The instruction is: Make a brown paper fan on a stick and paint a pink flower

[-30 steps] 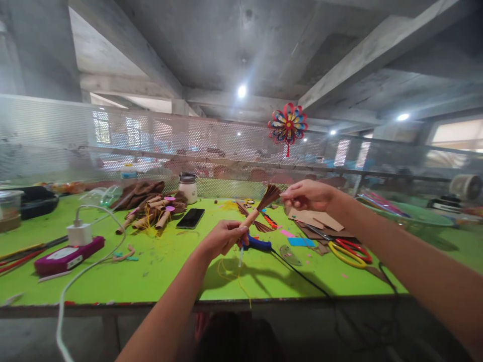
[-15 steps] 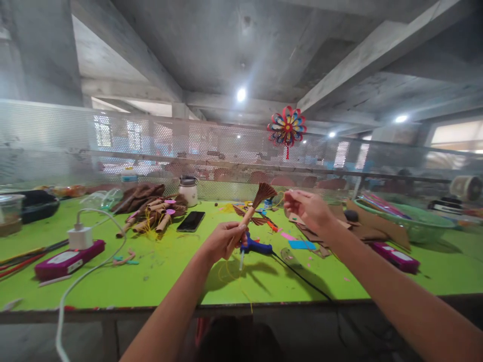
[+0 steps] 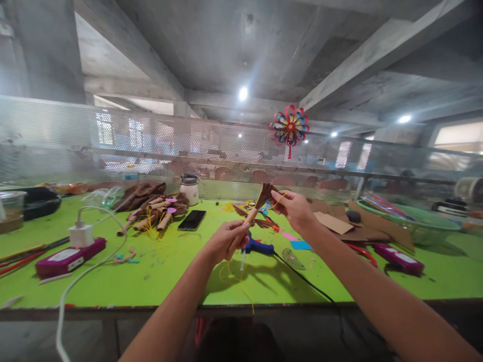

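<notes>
Above the near middle of the green desk [image 3: 162,279], the left hand [image 3: 228,240] was closed around the lower part of a tan tube [image 3: 250,217], which was tilted up and to the far right. A pleated brown fan [image 3: 265,195] spread from the tube's upper end. The right hand [image 3: 292,207], at the fan's right edge, had thumb and fingertips pinched together on a yellow thread [image 3: 279,197]; whether the fingers also touched the fan could not be told. More yellow thread hung loosely below the left hand toward the near edge. A blue glue gun [image 3: 260,247] was just right of the left hand, partly hidden by it; contact between them could not be judged. A black cord [image 3: 305,280] ran from the gun to the near right. Far left of the hands: a phone [image 3: 192,220] lay flat, with a pile of brown tubes [image 3: 154,213] to its left. Right of the right hand: cardboard pieces [image 3: 334,222], then a purple block [image 3: 398,258] and, farther off, a green basket [image 3: 433,227].
</notes>
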`<state>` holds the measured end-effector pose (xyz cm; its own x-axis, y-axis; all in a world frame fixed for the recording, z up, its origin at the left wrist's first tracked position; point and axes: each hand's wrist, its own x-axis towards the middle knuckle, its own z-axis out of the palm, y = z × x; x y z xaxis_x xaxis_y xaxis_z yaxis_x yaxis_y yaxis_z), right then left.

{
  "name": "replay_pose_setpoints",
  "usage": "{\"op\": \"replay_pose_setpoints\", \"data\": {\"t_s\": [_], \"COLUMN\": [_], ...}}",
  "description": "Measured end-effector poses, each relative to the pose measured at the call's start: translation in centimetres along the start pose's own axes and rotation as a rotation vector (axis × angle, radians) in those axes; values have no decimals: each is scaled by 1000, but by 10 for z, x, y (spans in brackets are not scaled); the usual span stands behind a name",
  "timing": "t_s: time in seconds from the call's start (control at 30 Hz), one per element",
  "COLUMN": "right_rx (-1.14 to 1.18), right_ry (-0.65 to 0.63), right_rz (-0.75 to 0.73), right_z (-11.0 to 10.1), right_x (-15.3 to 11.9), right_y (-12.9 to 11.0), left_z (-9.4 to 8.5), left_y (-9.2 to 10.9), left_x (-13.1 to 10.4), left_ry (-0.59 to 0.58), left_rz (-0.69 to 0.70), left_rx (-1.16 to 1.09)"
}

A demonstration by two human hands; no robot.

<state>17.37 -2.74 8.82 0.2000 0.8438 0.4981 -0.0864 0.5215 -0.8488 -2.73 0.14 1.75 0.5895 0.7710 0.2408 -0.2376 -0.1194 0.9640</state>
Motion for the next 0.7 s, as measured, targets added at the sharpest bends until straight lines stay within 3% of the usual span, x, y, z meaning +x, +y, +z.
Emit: {"op": "replay_pose_setpoints", "data": {"t_s": [0.33, 0.5, 0.7], "right_rx": [20, -167, -290], "right_ry": [-115, -164, -108], "right_rz": [9, -118, -216], "right_z": [-19, -26, -19], "right_x": [-2, -13, -33], "right_y": [-5, -6, 3], "left_z": [-1, 1, 5], "left_y": [1, 4, 7], "left_x": [-3, -2, -3], "left_ry": [-107, -37, 55], "left_rz": [-49, -33, 3], "left_rx": [-79, -116, -111]}}
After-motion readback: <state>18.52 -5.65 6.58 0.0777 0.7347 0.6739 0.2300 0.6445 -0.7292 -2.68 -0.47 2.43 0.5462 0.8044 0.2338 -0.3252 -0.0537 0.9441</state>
